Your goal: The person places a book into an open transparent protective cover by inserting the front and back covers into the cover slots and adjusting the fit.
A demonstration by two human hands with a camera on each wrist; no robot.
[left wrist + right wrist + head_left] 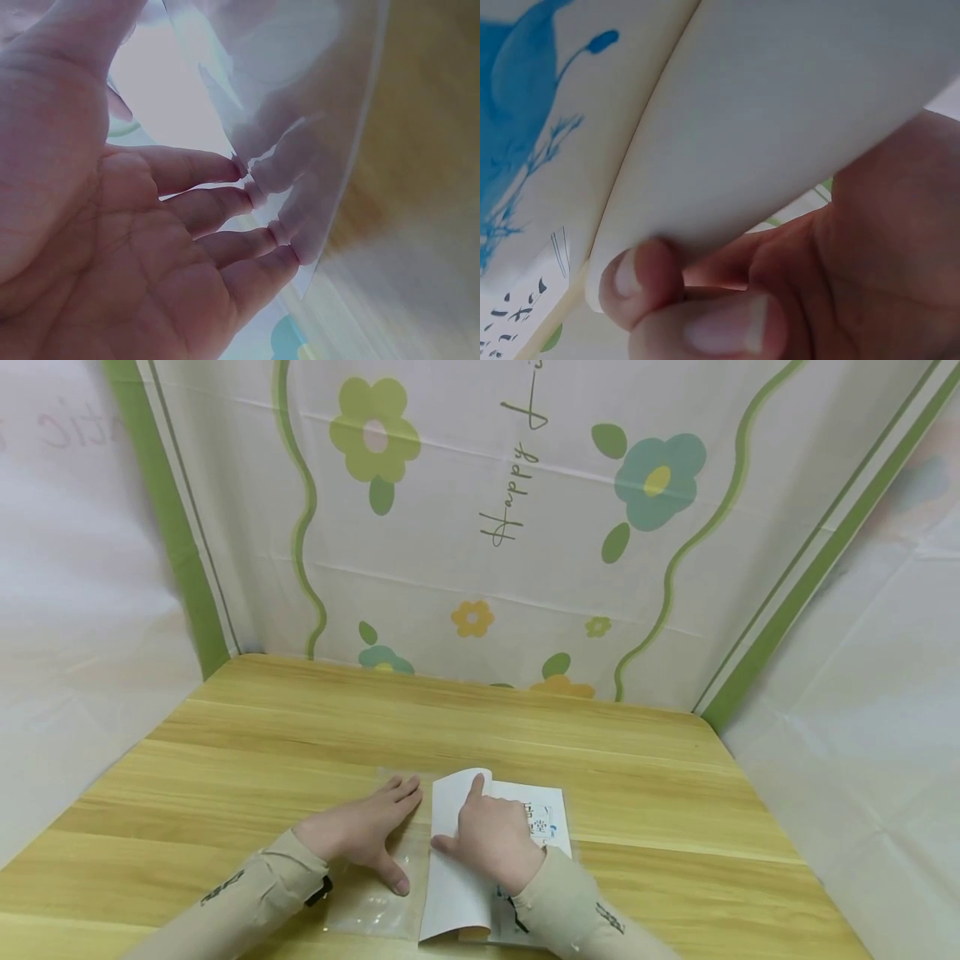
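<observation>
A thin book (553, 814) with blue print lies on the wooden table (300, 735) near its front edge. Its white cover flap (452, 893) is bent over to the left. My right hand (468, 818) holds this flap, with the thumb at its left edge and the index finger pointing up it. In the right wrist view my fingertips (641, 274) curl round the edge of the white flap (795, 112), beside the blue-printed page (525, 90). My left hand (386, 835) lies flat on a clear plastic sleeve (367, 910) just left of the book. Its straight fingers (225, 206) touch the clear sheet (315, 112).
A flowered cloth backdrop (525, 527) rises at the table's far edge, and white sheets hang at both sides. The table's bare wood stretches behind and to either side of the book.
</observation>
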